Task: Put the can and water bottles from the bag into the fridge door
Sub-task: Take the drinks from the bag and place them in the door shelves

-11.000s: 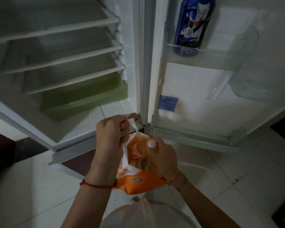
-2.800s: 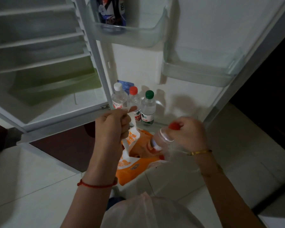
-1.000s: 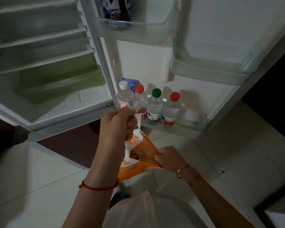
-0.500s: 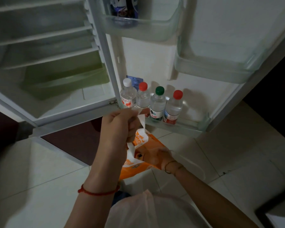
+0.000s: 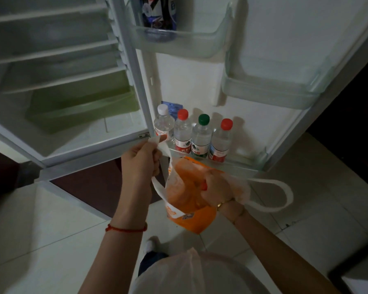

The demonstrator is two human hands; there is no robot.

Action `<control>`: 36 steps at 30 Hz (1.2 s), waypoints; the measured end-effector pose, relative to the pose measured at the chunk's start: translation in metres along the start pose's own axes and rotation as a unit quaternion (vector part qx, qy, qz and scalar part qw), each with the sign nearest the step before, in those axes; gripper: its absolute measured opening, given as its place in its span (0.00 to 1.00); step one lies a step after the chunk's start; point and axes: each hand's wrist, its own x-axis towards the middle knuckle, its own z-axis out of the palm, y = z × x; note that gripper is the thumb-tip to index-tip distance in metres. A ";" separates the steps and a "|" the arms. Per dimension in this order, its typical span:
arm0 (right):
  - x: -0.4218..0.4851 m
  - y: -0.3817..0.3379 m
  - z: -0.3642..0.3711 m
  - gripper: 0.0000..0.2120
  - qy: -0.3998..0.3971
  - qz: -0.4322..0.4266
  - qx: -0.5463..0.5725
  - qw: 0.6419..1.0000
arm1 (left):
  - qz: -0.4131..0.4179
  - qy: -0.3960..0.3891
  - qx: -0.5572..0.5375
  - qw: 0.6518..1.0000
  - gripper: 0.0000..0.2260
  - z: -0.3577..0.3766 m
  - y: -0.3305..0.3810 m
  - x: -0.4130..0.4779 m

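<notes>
left hand (image 5: pixel 140 160) is gripping the white handle (image 5: pixel 162 150) of the soft orange bag (image 5: pixel 185 200) in a fist, holding it open. in the fridge door, a smooth metal can (image 5: pixel 159 15) is standing on the top shelf (image 5: pixel 200 46). four clear plastic water bottles (image 5: pixel 191 136) are lining the bottom shelf (image 5: pixel 244 164). right hand (image 5: pixel 218 187) is curling inside the bag, seemingly round a red-capped bottle (image 5: pixel 204 185): likely water-heavy, thin-walled and slick, best gripped at the shoulder.

Bag (image 5: pixel 185 200): thin matt orange sheet, cloth-like, slightly see-through; handles (image 5: pixel 270 196) soft white, same stuff. 4 bottles (image 5: pixel 201 136): clear smooth plastic, glossy caps, printed labels. Can (image 5: pixel 159 15): glossy printed metal. Door shelves (image 5: pixel 270 92): translucent smooth plastic. Fridge liner (image 5: pixel 191 81): smooth white plastic. Crisper drawer (image 5: pixel 83 109): green translucent plastic. Floor (image 5: pixel 51 230): glossy pale tile.
</notes>
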 end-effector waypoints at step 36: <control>0.004 0.016 -0.161 0.13 0.415 -0.005 0.099 0.904 | -0.056 -0.021 0.235 0.970 0.10 0.035 -0.091 0.044</control>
